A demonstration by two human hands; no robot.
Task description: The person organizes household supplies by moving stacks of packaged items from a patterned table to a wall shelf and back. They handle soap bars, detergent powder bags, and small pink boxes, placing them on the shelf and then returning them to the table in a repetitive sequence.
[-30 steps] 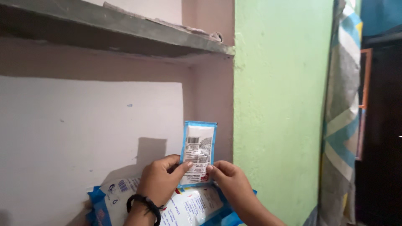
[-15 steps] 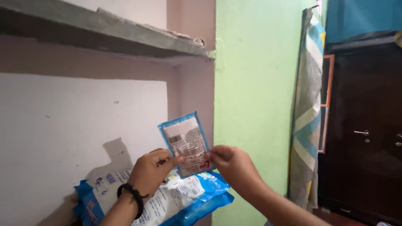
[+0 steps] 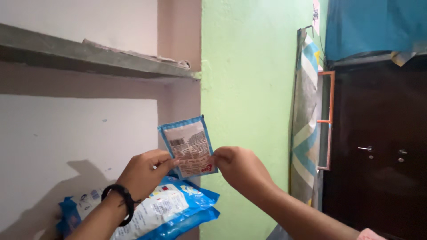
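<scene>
Blue sachet [image 3: 189,146] — upright, top tilted left

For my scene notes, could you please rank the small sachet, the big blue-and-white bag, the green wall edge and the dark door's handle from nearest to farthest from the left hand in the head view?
1. Small sachet: pinched in the left hand.
2. Big blue-and-white bag: just below.
3. Green wall edge: to the right.
4. Door handle: far right.

You see a grey shelf [image 3: 102,58] high on the wall, a green wall [image 3: 249,89] beside it, a striped cloth [image 3: 304,124] hanging near a dark door [image 3: 378,146], and blue bags [image 3: 169,209] stacked below.
</scene>
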